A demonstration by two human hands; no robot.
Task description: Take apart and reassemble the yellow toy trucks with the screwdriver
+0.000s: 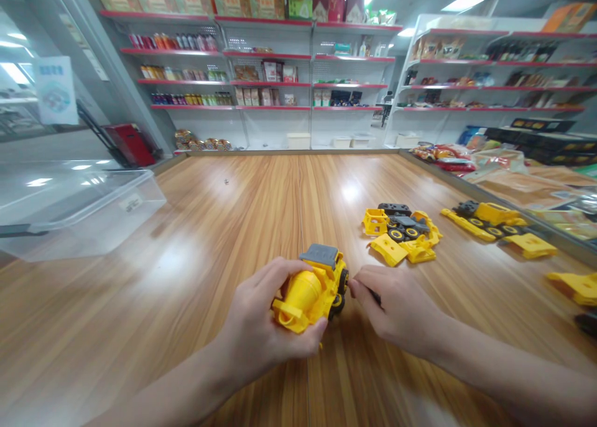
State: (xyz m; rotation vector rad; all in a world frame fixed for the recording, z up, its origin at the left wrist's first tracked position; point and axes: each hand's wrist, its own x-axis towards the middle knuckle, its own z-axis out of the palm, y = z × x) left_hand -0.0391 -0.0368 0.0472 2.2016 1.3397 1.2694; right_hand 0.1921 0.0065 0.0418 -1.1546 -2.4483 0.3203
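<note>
Toy mixer truck (303, 293), person's twelve o'clock, gripped in left hand (261, 312).
I note right hand (401, 303), truck's three o'clock, closed round a mostly hidden dark item (375, 297); loose parts (388, 249) at two.

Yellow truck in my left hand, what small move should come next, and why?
Probably ease the dark object in your right hand toward the wheels: your left hand grips the yellow truck with its wheels facing right, and the right hand sits close beside them.
</note>
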